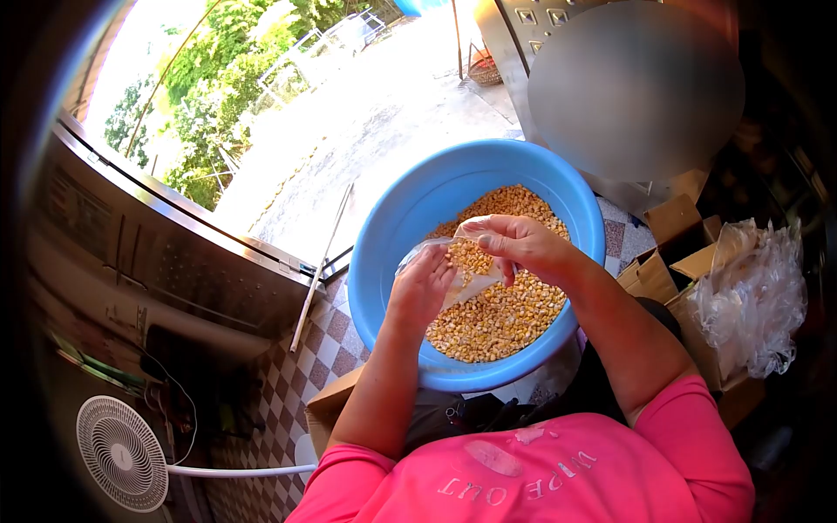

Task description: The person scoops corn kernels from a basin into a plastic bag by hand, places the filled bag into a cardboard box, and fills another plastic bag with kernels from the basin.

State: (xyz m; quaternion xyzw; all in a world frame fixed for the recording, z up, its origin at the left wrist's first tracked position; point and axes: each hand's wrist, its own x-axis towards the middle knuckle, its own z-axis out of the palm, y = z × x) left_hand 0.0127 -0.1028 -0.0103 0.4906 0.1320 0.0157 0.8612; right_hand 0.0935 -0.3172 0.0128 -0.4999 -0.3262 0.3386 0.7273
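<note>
Pinching the clear bag [477,286], the right hand [527,246] has closed fingers; the left hand [422,282] supports loosely, fingers open, so kernels [471,256] may spill.

Corn kernels [501,322] in basin [372,253]; fan [120,451] left; plastic bags [754,301] right, apparently on cardboard box [649,277]; basket [486,71] beyond basin.

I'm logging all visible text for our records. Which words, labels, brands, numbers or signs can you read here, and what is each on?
"WIPE OUT": on the front of the pink shirt, upside down in this view.
Small mark on the hub of the white fan: too small to read.
I can make out no other lettering or numbers.
</note>
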